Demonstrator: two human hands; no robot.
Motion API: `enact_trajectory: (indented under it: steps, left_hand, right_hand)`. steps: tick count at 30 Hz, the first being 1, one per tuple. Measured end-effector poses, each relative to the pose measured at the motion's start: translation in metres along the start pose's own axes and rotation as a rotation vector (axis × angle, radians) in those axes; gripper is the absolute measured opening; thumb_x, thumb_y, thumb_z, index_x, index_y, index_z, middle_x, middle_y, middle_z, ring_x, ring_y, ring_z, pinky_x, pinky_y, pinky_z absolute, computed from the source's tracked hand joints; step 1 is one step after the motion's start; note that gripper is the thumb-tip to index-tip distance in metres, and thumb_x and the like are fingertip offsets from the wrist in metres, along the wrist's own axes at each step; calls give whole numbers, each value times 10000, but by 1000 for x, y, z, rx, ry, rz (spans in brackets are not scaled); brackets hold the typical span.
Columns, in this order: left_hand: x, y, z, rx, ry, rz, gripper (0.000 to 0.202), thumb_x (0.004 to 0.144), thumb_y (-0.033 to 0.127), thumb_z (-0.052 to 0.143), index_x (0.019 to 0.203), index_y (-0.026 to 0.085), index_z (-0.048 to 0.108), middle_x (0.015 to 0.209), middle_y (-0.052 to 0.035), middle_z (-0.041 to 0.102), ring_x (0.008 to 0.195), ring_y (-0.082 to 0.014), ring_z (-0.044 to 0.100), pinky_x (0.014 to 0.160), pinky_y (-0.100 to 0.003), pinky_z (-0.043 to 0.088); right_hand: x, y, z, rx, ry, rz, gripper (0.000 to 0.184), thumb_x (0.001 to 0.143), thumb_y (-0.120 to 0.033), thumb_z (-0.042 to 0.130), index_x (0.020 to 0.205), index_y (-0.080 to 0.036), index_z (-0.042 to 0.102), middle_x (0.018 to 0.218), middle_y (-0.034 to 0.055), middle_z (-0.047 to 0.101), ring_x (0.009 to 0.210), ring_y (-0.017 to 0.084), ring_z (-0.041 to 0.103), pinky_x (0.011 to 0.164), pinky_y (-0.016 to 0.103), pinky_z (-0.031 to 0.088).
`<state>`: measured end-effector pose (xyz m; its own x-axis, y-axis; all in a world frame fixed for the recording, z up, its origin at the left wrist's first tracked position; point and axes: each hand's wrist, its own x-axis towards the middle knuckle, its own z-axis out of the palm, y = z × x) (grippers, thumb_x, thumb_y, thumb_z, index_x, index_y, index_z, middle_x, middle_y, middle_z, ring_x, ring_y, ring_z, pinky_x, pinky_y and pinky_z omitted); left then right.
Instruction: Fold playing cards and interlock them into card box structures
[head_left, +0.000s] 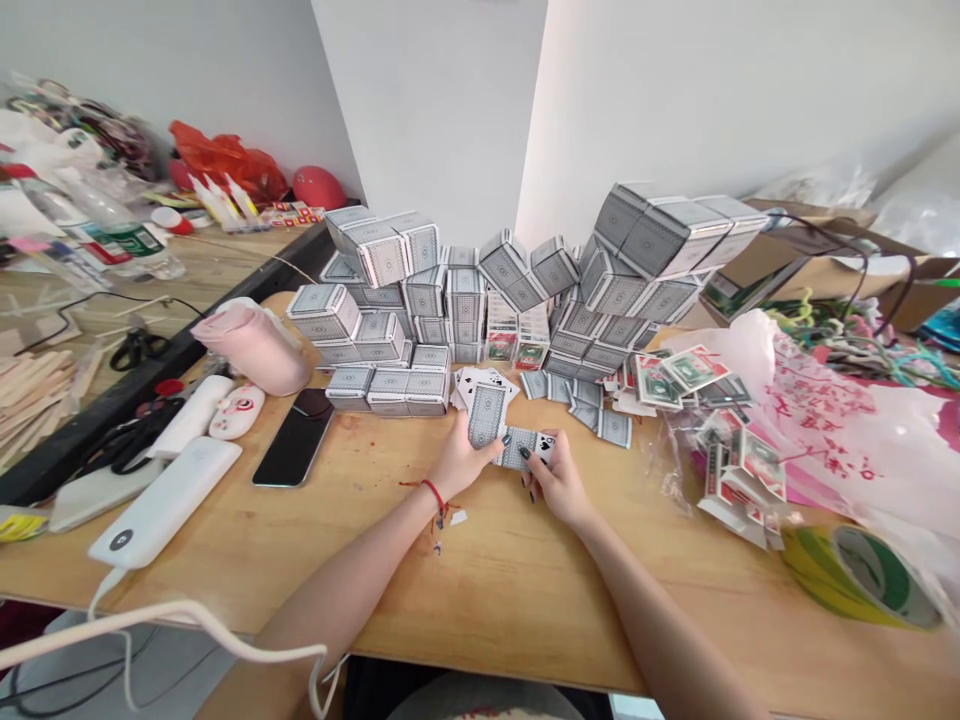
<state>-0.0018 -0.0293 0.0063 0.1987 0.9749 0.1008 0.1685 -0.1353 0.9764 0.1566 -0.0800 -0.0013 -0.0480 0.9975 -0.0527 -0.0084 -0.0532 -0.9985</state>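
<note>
In the middle of the wooden table, my left hand (466,455) is closed on a playing card (487,415), held back side up with a grey pattern. My right hand (559,478) pinches several more playing cards (517,447) in a small fan; one corner shows a black spade face. The two sets of cards meet between my thumbs. Just beyond my left hand lie loose face-up cards (495,378) with black pips. To the right of them several face-down cards (577,398) are spread on the table.
Tall stacks of grey-backed card decks (390,385) line the back, with more stacks (637,295) at right. Emptied card boxes (742,465) and a tape roll (855,570) lie right. A phone (295,440), power bank (169,500) and pink pouch (255,345) are left; a white cable (187,610) crosses the front.
</note>
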Motion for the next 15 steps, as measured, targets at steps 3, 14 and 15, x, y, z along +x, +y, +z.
enact_trajectory:
  steps: [3, 14, 15]
  left_hand:
    - [0, -1, 0, 9, -2, -6, 498, 668, 307, 631, 1104, 181, 427, 1040, -67, 574, 964, -207, 552, 840, -338, 438]
    - [-2, 2, 2, 102, -14, 1, 505, 703, 295, 594, 1140, 169, 375, 1069, -77, 557, 981, -205, 540, 838, -348, 442]
    - [-2, 2, 2, 109, -14, 6, 508, 705, 293, 593, 1145, 170, 371, 1078, -77, 553, 991, -205, 535, 844, -346, 439]
  right_hand:
    - [0, 0, 0, -18, 9, -14, 257, 818, -404, 431, 906, -246, 248, 497, -115, 463, 303, 47, 346, 297, 134, 263]
    - [-2, 1, -1, -48, 17, 40, 266, 817, -416, 423, 949, -245, 269, 526, -105, 372, 373, 61, 323, 333, 156, 305]
    - [-2, 2, -1, -54, 23, 45, 268, 816, -415, 423, 955, -246, 268, 540, -100, 383, 376, 61, 326, 333, 158, 308]
